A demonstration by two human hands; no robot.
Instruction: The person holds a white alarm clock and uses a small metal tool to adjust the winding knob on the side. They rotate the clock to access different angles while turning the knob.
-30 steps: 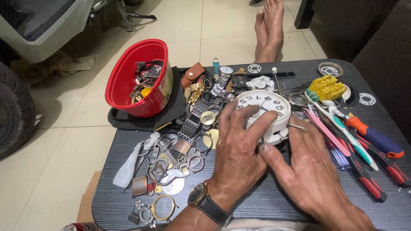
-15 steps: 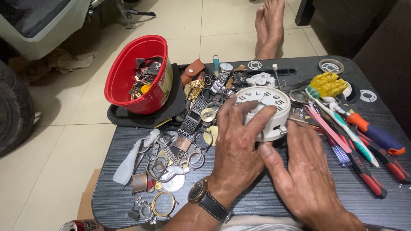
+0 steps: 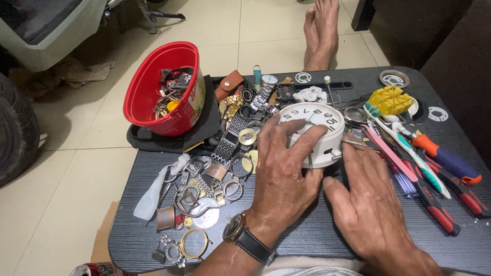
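A round white clock (image 3: 319, 128) with black numerals lies on the dark table (image 3: 317, 240). My left hand (image 3: 284, 174), with a wristwatch on its wrist, grips the clock's near rim, fingers spread over the dial. My right hand (image 3: 371, 204) rests just right of the clock, its fingertips at the clock's side by a thin metal pin. Watch bands, cases and rings (image 3: 204, 189) lie heaped to the left of my left hand.
A red bucket (image 3: 163, 89) of watch parts stands at the table's back left on a black cloth. Screwdrivers (image 3: 445, 163), a toothbrush and a yellow piece (image 3: 391, 99) lie at the right. Someone's bare feet (image 3: 322, 30) rest on the tiled floor beyond.
The view has shifted slightly. My right hand has slid up closer to the clock's side. My left hand keeps its hold on the clock.
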